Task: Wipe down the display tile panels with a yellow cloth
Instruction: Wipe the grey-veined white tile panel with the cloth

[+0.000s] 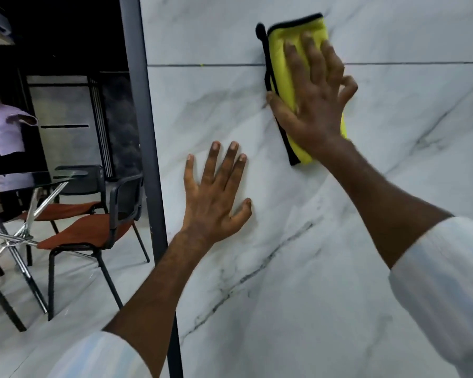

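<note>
The right hand (314,105) is pressing the yellow cloth (280,50) flat against the white marbled tile panel (284,255), its fingers lying straight and slightly spread over the fabric, not curled around it, and its thumb reaching out to the cloth's black-trimmed left edge. The cloth is sitting folded into a long pad, its long axis running nearly upright and leaning a little, so that the upper end is pointing up and slightly left while the lower end is trailing down to the right under the wrist. It is lying across the thin dark horizontal joint (202,65) between the upper and lower tiles, with its top on the upper tile and most of its length on the lower one. The left hand (213,197) is resting lower and to the left on the same panel, palm flat, fingers straight and fanned apart, holding nothing and well apart from the cloth. A dark metal post (145,132) is framing the panel's left edge. Beyond it, orange-seated chairs (93,230) are standing beside a glass table (25,184), and another person (0,132) is standing at the far left.
</note>
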Demonstrator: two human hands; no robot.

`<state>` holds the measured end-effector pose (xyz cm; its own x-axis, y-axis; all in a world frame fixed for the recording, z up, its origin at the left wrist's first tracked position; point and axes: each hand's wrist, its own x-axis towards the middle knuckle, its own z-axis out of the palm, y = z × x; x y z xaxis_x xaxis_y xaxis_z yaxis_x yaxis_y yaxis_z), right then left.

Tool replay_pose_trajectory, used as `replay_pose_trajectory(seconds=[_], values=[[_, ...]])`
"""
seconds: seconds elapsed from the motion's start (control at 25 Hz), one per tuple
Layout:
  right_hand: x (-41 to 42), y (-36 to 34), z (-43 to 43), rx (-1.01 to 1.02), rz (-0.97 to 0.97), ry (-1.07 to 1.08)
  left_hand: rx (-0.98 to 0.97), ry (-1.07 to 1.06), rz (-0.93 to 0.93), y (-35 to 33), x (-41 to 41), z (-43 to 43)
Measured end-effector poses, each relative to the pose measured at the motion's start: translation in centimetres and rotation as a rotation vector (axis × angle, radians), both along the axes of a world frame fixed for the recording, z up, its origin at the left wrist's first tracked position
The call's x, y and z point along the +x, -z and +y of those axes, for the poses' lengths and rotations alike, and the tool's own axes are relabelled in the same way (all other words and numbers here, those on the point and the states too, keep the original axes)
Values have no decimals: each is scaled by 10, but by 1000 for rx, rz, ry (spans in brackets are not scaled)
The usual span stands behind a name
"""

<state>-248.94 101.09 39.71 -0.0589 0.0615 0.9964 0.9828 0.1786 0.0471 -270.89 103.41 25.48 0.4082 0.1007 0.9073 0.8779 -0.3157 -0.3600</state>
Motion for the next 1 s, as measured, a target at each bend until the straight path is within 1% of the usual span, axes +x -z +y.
replay_pose_trajectory(seconds=[0.04, 0.12, 0.24, 0.28, 0.36, 0.44, 0.48, 0.52, 0.6, 0.68, 0.76, 0.84, 0.92, 1.0], values=[[1, 8, 0, 3, -6, 24, 8, 10, -2, -3, 0, -1], [-1, 53, 0, 21, 31, 91, -4, 75, -16, 2, 1, -2], [-10, 163, 0, 2, 82, 97, -83, 193, -42, 52, 9, -15], [-12, 205, -1, -17, 68, 97, -114, 188, -40, 76, 10, -18], [-18, 280, -2, -76, 33, 98, -149, 101, -18, 120, 10, -17], [-26, 333, -8, -139, 21, 123, -136, 43, 8, 143, 7, -9], [-28, 342, -10, -147, 17, 117, -122, 43, 11, 146, 6, -6], [-27, 337, -12, -142, 10, 99, -102, 44, 12, 145, 7, -5], [-25, 298, -14, -119, 7, 58, -75, 54, 9, 143, 9, -4], [-23, 257, -13, -88, 60, 29, -69, 63, -11, 145, 10, -2], [-23, 254, -10, -47, 86, 59, -72, 58, -22, 149, 10, -3], [-22, 298, -5, -25, 61, 75, -75, 52, -26, 147, 9, -2], [-19, 368, -2, -63, 52, 66, -64, 43, -29, 146, 9, 0], [-14, 441, -4, -127, 39, 71, -104, 69, -110, 162, 13, -8]])
